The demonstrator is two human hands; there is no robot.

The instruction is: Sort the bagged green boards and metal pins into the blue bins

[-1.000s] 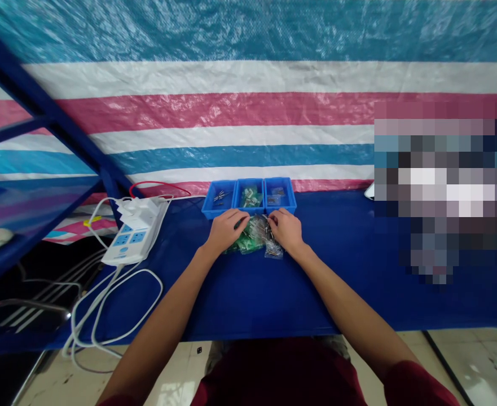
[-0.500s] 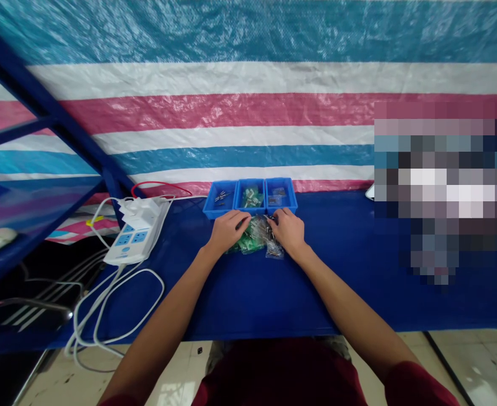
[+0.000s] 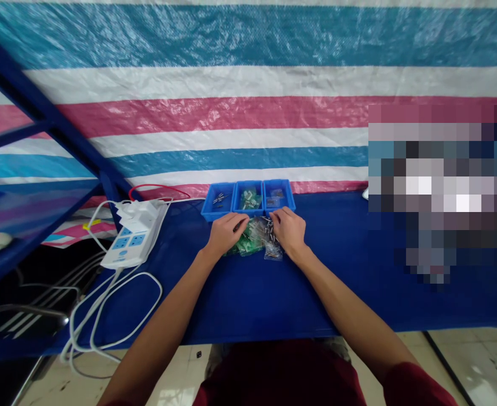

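Note:
A pile of small plastic bags lies on the blue table between my hands. Green bags [image 3: 247,243] make up its left part, and clear bags with small metal pins [image 3: 273,248] its right part. My left hand [image 3: 225,234] rests at the left edge of the pile, fingers curled and thumb close to the fingertips. At the right edge my right hand [image 3: 290,230] curls its fingers down by the metal pins. What either set of fingertips holds, if anything, is too small to make out.
Behind the pile stand three blue bins: the left bin [image 3: 208,215] with loose metal pins, the middle bin [image 3: 236,211] with green bags, the right bin [image 3: 291,204] with clear bags. A white power strip [image 3: 123,256] and looped cables [image 3: 159,287] lie at left. A pixelated patch covers the right.
My right fingertips have shifted slightly to the right and up, uncovering more of the metal pins. The left hand stays nearly in place. The whole view has shifted slightly.

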